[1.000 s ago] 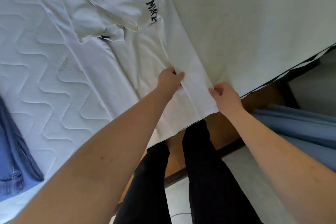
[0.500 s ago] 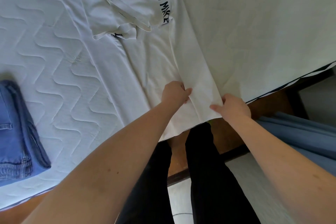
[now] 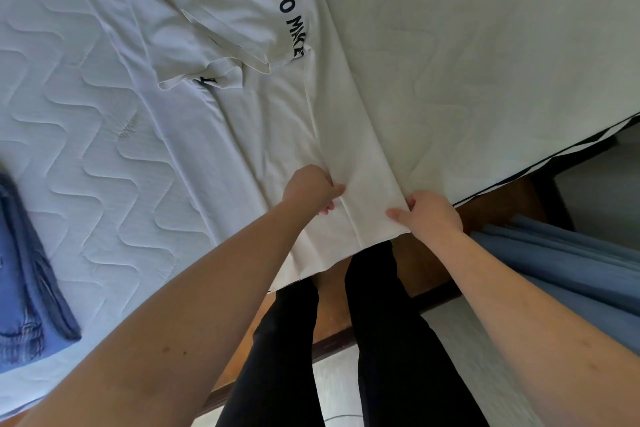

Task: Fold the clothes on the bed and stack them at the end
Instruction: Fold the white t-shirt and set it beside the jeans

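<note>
A white T-shirt point(image 3: 242, 135) with black lettering lies lengthwise on the quilted white mattress point(image 3: 86, 149), its sleeves folded inward near the top. Its right side is folded over toward the middle as a long strip. My left hand point(image 3: 310, 189) grips the shirt's bottom hem at the inner edge of that strip. My right hand point(image 3: 431, 213) pinches the hem's outer corner at the bed's edge. Folded blue jeans point(image 3: 24, 288) lie at the far left of the mattress.
The mattress edge point(image 3: 540, 163) runs diagonally on the right, with a wooden bed frame point(image 3: 491, 204) below it. Blue fabric point(image 3: 561, 263) hangs at the right. My legs in black trousers point(image 3: 388, 340) stand against the bed's end.
The view has shifted a little, so the shirt and jeans sit differently in frame. Both hands stay on the shirt's bottom hem, the right one now gripping the corner more firmly.
</note>
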`<state>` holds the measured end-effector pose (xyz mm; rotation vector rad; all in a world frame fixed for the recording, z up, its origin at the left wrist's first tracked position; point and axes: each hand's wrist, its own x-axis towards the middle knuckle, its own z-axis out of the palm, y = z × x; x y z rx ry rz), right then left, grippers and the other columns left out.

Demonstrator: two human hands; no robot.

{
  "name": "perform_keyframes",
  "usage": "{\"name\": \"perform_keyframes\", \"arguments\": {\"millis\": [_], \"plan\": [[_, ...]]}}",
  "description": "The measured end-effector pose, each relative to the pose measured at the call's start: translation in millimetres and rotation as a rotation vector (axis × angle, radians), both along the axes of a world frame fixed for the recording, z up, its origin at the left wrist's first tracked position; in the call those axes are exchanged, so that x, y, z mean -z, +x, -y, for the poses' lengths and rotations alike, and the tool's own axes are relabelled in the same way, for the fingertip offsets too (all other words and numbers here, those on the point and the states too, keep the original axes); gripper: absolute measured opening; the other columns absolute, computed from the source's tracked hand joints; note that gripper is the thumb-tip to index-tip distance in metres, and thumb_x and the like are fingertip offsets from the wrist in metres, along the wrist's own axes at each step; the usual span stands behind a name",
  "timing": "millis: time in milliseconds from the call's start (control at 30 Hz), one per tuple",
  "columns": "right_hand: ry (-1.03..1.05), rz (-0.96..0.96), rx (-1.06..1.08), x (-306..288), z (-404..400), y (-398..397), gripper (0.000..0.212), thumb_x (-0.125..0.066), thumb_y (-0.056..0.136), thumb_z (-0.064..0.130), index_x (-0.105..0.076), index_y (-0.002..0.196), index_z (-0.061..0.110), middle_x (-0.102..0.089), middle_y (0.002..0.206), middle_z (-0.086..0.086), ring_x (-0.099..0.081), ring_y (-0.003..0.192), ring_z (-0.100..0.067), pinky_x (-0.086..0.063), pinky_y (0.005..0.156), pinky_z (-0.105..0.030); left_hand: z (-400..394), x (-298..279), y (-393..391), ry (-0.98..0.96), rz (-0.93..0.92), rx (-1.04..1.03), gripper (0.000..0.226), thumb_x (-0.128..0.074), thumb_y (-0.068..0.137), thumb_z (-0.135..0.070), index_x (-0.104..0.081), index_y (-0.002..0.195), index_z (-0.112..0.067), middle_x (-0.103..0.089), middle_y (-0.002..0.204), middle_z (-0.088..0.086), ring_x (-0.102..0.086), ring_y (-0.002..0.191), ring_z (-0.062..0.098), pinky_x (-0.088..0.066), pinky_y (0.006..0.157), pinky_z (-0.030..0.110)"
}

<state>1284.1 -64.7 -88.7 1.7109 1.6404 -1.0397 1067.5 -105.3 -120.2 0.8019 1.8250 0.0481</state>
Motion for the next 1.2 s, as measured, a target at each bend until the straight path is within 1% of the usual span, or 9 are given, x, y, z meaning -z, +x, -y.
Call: {"name": "perform_keyframes", "arguments": {"millis": [100, 200, 400, 533, 667, 800, 967, 1100, 1200], "plan": [[0.001, 0.122, -0.036, -3, -6, -1, 0.041, -0.067, 0.082, 0.057, -0.05, 0.081, 0.02, -0.058, 0.083, 0.0, -0.058, 0.077, -0.022, -0.038, 0.058, -0.03, -13, -2, -5, 0.102, -0.077, -0.072, 0.038, -0.062, 0.09, -0.047, -0.057, 0.065, -0.019, -0.068, 0.055, -0.003, -0.063, 0.047, 0.008, -0.054, 0.058, 0.027], [0.062, 0.146, -0.047, -3, -12, -4, 0.046, -0.071, 0.08, 0.054, -0.05, 0.097, 0.018, -0.059, 0.097, -0.004, -0.061, 0.093, -0.027, -0.043, 0.069, -0.033, -35, -3, -17, 0.282, -0.131, -0.362, 0.026, -0.061, 0.09, -0.048, -0.055, 0.082, -0.024, -0.07, 0.071, -0.002, -0.069, 0.063, 0.017, -0.058, 0.068, 0.035], [0.367, -0.216, 0.025, -3, -27, -39, 0.034, -0.063, 0.091, 0.044, -0.053, 0.109, 0.018, -0.053, 0.099, 0.002, -0.055, 0.092, -0.021, -0.047, 0.079, -0.037, -97, -6, -60, 0.361, -0.013, -0.821, 0.041, -0.057, 0.091, -0.049, -0.061, 0.116, -0.016, -0.069, 0.1, -0.002, -0.067, 0.089, 0.014, -0.055, 0.079, 0.029], [0.368, -0.456, 0.05, -2, -47, -84, 0.032, -0.06, 0.095, 0.029, -0.055, 0.124, 0.018, -0.056, 0.113, 0.001, -0.056, 0.105, -0.02, -0.047, 0.091, -0.039, -132, -15, -93, 0.308, 0.251, -1.309, 0.034, -0.06, 0.094, -0.045, -0.056, 0.086, -0.012, -0.06, 0.079, -0.002, -0.061, 0.073, 0.012, -0.056, 0.075, 0.025], [0.366, -0.532, 0.001, 0, -67, -130, 0.044, -0.059, 0.095, 0.022, -0.047, 0.137, 0.014, -0.055, 0.127, -0.006, -0.053, 0.115, -0.024, -0.042, 0.099, -0.039, -153, -23, -113, 0.308, 0.408, -1.506, 0.023, -0.072, 0.09, -0.026, -0.056, 0.095, -0.011, -0.063, 0.092, 0.004, -0.065, 0.084, 0.015, -0.06, 0.074, 0.027], [0.346, -0.553, 0.004, 0, -85, -162, 0.06, -0.057, 0.096, 0.024, -0.032, 0.149, 0.014, -0.043, 0.143, -0.007, -0.044, 0.129, -0.024, -0.037, 0.106, -0.037, -158, -32, -124, 0.431, 0.345, -1.418, 0.012, -0.066, 0.091, -0.009, -0.058, 0.094, -0.016, -0.065, 0.094, 0.003, -0.066, 0.083, 0.015, -0.057, 0.061, 0.023], [0.338, -0.519, -0.057, 4, -104, -187, 0.068, -0.055, 0.097, 0.027, -0.02, 0.155, 0.015, -0.029, 0.155, -0.005, -0.032, 0.139, -0.024, -0.029, 0.111, -0.033, -153, -46, -159, 0.633, 0.004, -1.016, 0.019, -0.056, 0.093, -0.011, -0.063, 0.098, -0.028, -0.067, 0.09, -0.004, -0.065, 0.079, 0.013, -0.061, 0.073, 0.035], [0.326, -0.508, -0.105, 10, -109, -198, 0.066, -0.053, 0.098, 0.03, -0.021, 0.155, 0.017, -0.028, 0.156, -0.003, -0.027, 0.141, -0.022, -0.025, 0.112, -0.031, -152, -42, -185, 0.626, -0.113, -0.832, 0.022, -0.055, 0.093, -0.016, -0.061, 0.099, -0.036, -0.067, 0.086, -0.006, -0.065, 0.076, 0.011, -0.059, 0.075, 0.034], [0.396, -0.437, -0.173, 12, -115, -201, 0.057, -0.051, 0.098, 0.031, -0.031, 0.15, 0.018, -0.037, 0.15, -0.004, -0.034, 0.137, -0.024, -0.027, 0.109, -0.033, -147, -30, -183, 0.496, -0.207, -0.786, 0.023, -0.053, 0.092, -0.014, -0.06, 0.113, -0.02, -0.06, 0.087, -0.009, -0.064, 0.088, 0.021, -0.058, 0.077, 0.036]]}}
